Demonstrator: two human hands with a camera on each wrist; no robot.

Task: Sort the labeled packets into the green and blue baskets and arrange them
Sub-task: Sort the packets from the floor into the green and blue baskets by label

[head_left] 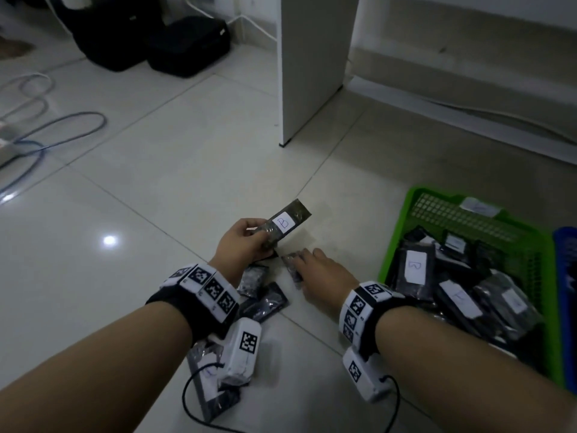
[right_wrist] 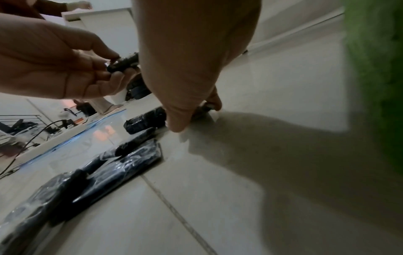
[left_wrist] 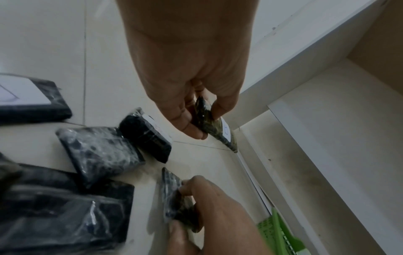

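Note:
My left hand (head_left: 246, 242) holds up a dark packet (head_left: 282, 228) with a white label reading "B", pinched between thumb and fingers (left_wrist: 191, 127). My right hand (head_left: 315, 270) is down at the floor, its thumb and fingers gripping the edges of another dark packet (head_left: 292, 265) that lies there (left_wrist: 174, 195). Several more dark packets (head_left: 259, 292) lie on the tiles under my left wrist. The green basket (head_left: 406, 232) stands at the right and holds several labeled packets (head_left: 416, 270). Only a strip of the blue basket (head_left: 566, 276) shows at the right edge.
A white furniture panel (head_left: 312, 73) stands on the tiled floor ahead. Black bags (head_left: 150, 35) sit at the back left, and cables (head_left: 46, 129) loop across the floor at the left. Wrist camera units and a black cord (head_left: 187, 398) hang below my forearms.

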